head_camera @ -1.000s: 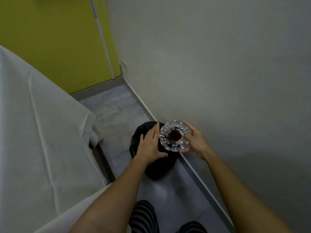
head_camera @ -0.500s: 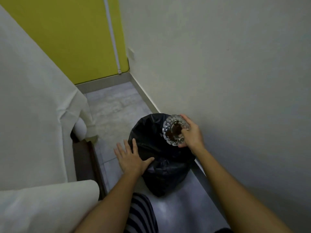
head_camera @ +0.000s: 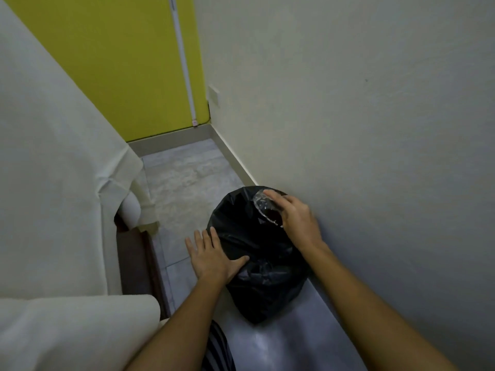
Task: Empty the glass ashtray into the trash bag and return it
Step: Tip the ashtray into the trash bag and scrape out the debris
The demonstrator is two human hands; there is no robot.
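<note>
Two hands [head_camera: 214, 257], one glass ashtray [head_camera: 265, 207], one trash bag [head_camera: 257, 253].

I see trash bag [head_camera: 257, 263] on floor [head_camera: 187, 178] against wall [head_camera: 348, 129]; bed [head_camera: 53, 183] left of bag; ashtray [head_camera: 265, 207] over bag's far side.

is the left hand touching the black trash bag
Touching. In the head view the left hand lies flat against the side of the trash bag, its thumb pressed onto the black plastic with no gap showing.

Head camera looks steeply down, close above the floor [head_camera: 187, 178].
</note>
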